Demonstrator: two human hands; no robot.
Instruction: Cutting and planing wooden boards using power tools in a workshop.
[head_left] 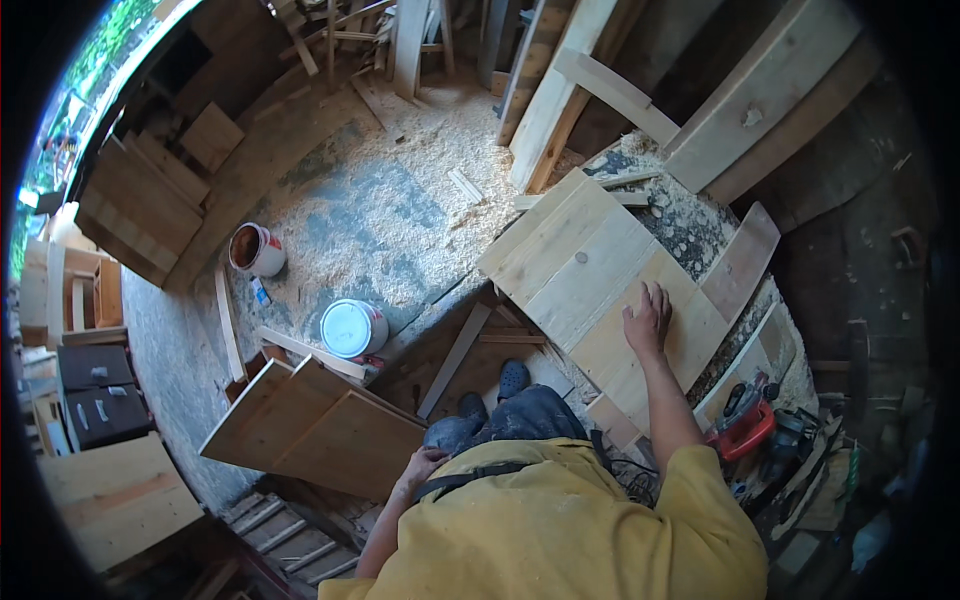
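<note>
Head view: the person's right hand [647, 318] lies flat, fingers spread, on a wide panel of joined boards [590, 270] resting on the surface at right, gripping nothing. Left hand [420, 465] rests loosely against the knee, empty. A white bucket [352, 327] stands on the sawdust floor to the left.

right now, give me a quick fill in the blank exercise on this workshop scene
1. The right hand lies flat on a panel of pale wooden ____.
2. The left hand rests on the person's own ____.
3. The white bucket stands on a floor strewn with ____.
4. The power tool right of the panel has a ____ body.

Missing words: boards; knee; sawdust; red
</note>
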